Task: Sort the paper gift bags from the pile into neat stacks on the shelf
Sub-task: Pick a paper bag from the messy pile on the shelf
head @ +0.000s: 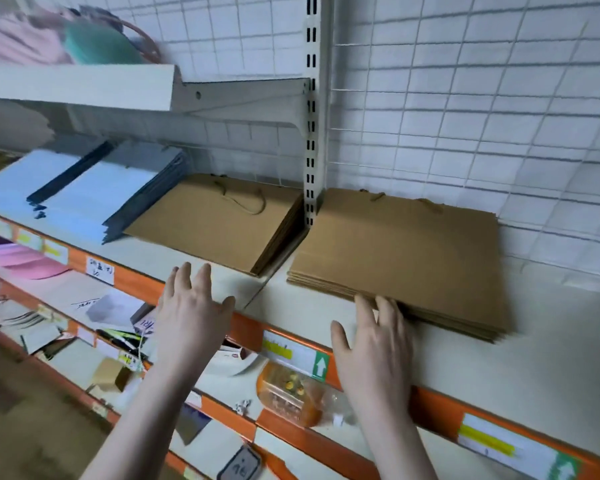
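Note:
Two flat stacks of brown paper gift bags lie on the white shelf [551, 341]: one stack [219, 220] left of the upright post, the other [402, 258] right of it. Light blue bag stacks [94, 199] lie further left, with a dark blue bag between them. My right hand [374, 351] has straight fingers, and its fingertips touch the front edge of the right brown stack. My left hand [191, 317] hovers flat and spread over the shelf's front edge, in front of the left brown stack, holding nothing.
A white slotted post [312, 133] and wire grid back the shelf. An upper shelf [77, 86] carries pink and teal items. Orange price rails [430, 400] edge the shelves. Lower shelves hold a plastic packet [291, 393], small boxes and papers.

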{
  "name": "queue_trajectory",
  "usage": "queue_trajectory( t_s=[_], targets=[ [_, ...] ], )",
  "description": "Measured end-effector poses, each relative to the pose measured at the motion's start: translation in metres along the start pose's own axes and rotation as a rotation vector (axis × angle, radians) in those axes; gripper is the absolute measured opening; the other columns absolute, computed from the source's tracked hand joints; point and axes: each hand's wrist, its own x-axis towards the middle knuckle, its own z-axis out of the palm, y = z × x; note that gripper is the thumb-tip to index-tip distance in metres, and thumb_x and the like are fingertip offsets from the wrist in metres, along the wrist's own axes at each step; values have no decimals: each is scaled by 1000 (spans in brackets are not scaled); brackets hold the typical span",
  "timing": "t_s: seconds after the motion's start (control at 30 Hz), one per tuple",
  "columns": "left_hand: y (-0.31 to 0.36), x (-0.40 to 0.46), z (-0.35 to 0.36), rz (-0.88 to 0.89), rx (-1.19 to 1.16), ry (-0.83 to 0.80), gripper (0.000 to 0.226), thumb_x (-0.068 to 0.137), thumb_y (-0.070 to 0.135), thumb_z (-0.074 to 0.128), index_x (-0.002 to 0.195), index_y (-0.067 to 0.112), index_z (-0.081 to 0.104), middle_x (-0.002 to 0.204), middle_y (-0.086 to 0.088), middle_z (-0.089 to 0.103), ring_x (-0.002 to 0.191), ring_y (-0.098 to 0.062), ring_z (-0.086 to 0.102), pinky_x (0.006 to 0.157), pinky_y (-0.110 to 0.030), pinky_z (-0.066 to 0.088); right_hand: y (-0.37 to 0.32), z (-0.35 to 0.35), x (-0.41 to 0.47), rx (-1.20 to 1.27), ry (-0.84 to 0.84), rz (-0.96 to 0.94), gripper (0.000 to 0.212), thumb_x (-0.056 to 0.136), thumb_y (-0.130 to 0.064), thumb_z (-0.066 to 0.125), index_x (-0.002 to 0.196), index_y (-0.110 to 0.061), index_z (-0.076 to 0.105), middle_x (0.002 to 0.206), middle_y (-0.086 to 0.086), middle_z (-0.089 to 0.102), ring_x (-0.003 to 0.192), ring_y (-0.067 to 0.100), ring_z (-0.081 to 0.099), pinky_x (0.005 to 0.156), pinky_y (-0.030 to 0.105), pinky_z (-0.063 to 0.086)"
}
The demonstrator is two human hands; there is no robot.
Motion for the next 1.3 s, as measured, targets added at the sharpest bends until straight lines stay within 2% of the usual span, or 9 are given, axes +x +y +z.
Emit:
queue_trajectory(
  t_s=[0.07,0.2,0.37,0.5,0.63,0.93,1.07,1.2,1.3],
  targets=[
    [-26,-1,-7,-82,-43,-5,62,89,36,58,142,12,37,150,-17,29,139,-33,24,111,-44,26,-22,8,-6,13,-12,-53,47,72,-31,79,112,-9,68,116,19,63,109,36,59,87,46,50],
    [-87,-2,-21,-185,-85,14,62,88,34,60,141,7,39,147,-21,33,137,-35,27,110,-42,23,-85,26,-12,48,-115,-189,49,85,-36,65,128,-13,57,132,14,53,123,31,48,98,43,46],
    [-192,9,-50,-273,-82,40,59,86,31,63,136,6,43,144,-21,36,134,-35,30,108,-39,24,-194,69,-31,105,-153,-312,46,72,-27,78,112,-6,67,114,21,62,106,39,59,88,46,50],
    [-295,26,-80,-327,-38,69,61,81,30,68,132,3,49,134,-23,45,126,-37,39,104,-42,31,-299,100,-55,136,-236,-410,50,87,-36,62,130,-13,54,132,16,50,123,33,45,102,43,36],
    [-388,43,-115,-371,-16,145,53,79,28,70,123,3,56,126,-22,51,120,-37,45,99,-41,37,-396,129,-78,174,-311,-488,54,93,-40,50,141,-18,41,145,9,37,131,26,34,106,36,28],
    [-527,89,-158,-462,34,167,61,88,39,59,138,9,41,146,-15,34,138,-29,26,111,-36,23,-554,182,-85,117,-358,-576,54,94,-42,47,141,-18,38,137,10,43,127,26,37,99,34,30],
    [-575,116,-156,-451,72,151,61,86,36,62,137,8,42,145,-15,36,136,-31,29,110,-37,25,-609,219,-78,107,-352,-597,52,92,-41,48,139,-18,41,136,11,43,128,26,36,101,35,29],
    [-641,171,-158,-451,127,124,62,85,34,63,138,10,42,145,-13,36,137,-28,29,109,-36,27,-689,273,-63,147,-353,-584,46,90,-38,52,130,-16,49,126,12,49,121,29,42,96,37,33],
    [-690,226,-162,-454,146,119,59,84,31,64,136,11,44,141,-11,41,132,-28,35,101,-36,34,-753,315,-43,203,-372,-567,44,88,-36,55,126,-14,53,118,14,52,115,31,46,92,38,37]
  ],
)
